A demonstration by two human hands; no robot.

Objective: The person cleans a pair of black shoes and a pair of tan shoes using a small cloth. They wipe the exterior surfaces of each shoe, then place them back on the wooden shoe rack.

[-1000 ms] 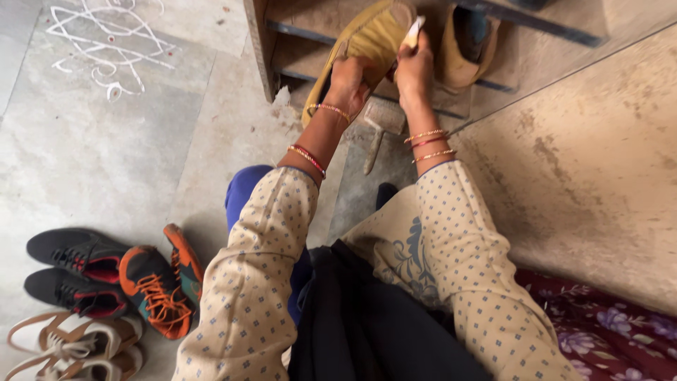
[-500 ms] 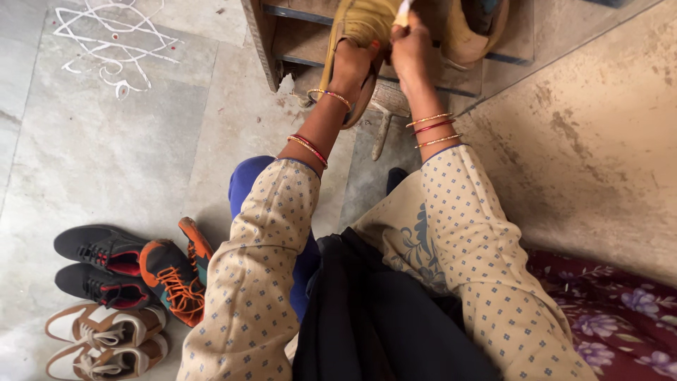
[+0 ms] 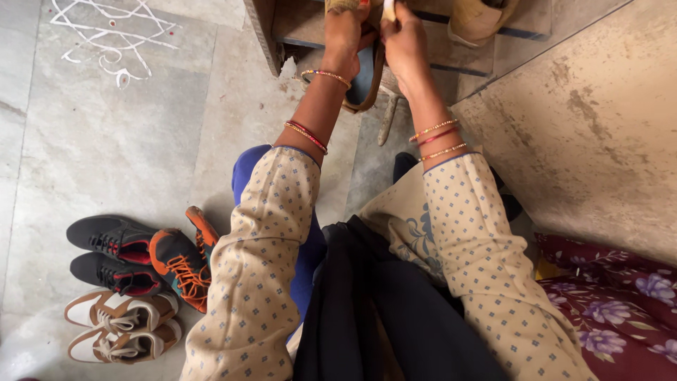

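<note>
Wooden shoe rack (image 3: 268, 35) up top, pairs of sneakers (image 3: 134, 261) off on the stone floor, and both hands are up at the rack on a tan sandal (image 3: 367, 85), left hand (image 3: 345, 32) wrapped round its upper, right hand (image 3: 402, 39) pinching something small and pale.

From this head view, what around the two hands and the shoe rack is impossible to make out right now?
- Left hand: fingertips cut off by the top edge, so its grip on the tan sandal is unclear.
- Right hand: pinches a small pale object, mostly out of frame; its kind is unknowable.
- Shoe rack: only the lower corner shows.
- Tan shoe on the rack: upper part cropped.
- Lap: hidden by dark cloth.
</note>
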